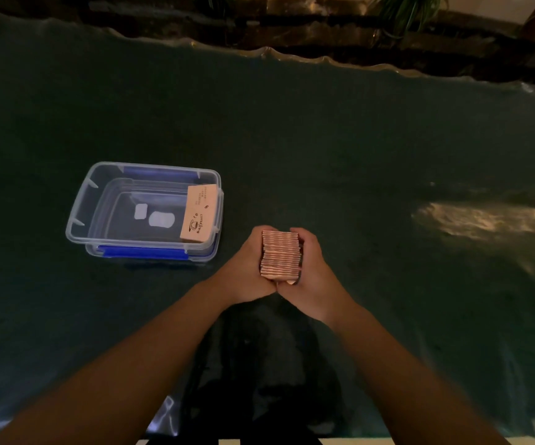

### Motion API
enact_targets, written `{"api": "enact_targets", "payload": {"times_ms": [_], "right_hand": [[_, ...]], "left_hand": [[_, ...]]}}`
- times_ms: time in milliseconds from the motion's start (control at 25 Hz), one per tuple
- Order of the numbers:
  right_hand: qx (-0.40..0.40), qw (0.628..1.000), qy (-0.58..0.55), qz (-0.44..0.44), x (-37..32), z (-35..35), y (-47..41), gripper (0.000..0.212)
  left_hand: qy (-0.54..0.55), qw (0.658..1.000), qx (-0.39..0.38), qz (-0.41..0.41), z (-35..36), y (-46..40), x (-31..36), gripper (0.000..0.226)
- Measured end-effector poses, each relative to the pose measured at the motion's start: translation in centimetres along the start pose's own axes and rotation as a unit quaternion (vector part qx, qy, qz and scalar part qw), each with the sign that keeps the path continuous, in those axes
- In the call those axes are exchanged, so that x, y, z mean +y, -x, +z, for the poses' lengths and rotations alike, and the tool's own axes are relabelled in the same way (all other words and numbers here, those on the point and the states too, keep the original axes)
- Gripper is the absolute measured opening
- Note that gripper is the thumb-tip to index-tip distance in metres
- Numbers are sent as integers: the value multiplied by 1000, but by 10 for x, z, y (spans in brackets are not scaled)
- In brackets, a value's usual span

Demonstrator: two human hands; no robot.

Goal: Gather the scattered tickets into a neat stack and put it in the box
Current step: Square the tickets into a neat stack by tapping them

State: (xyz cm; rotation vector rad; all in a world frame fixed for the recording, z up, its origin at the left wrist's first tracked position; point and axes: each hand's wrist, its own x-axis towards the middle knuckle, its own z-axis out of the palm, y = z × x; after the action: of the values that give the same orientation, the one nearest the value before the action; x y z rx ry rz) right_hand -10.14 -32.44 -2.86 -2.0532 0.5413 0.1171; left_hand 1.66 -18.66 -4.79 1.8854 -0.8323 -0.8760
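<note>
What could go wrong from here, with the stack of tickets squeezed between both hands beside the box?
1. The stack of tickets stands on edge, held only by side pressure from the left hand and right hand; if either grip eases, it could splay across the green cloth.
2. The clear box already holds a ticket bundle leaning against its right wall; lowering the new stack there might knock it over.
</note>
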Motion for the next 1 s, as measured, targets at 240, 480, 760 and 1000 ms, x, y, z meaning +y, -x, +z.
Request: {"api": "enact_targets", "payload": {"times_ms": [240,480,760,1000], "right_hand": [[-37,991,121,-46,-12,6,-5,124],[-41,988,133,-61,-14,-4,-6,115],[-31,997,59,-28,-7,1,-7,118],[15,979,-198,39,16,-4,-4,121]], "left_hand": [[8,998,-55,-20,0,-1,-16,155],[-5,1000,-1,-15,2,-5,-23,93],[-1,999,-30,-18,1,-11,-15,98],[80,992,18,-91,-13,-13,-3,91]]}}
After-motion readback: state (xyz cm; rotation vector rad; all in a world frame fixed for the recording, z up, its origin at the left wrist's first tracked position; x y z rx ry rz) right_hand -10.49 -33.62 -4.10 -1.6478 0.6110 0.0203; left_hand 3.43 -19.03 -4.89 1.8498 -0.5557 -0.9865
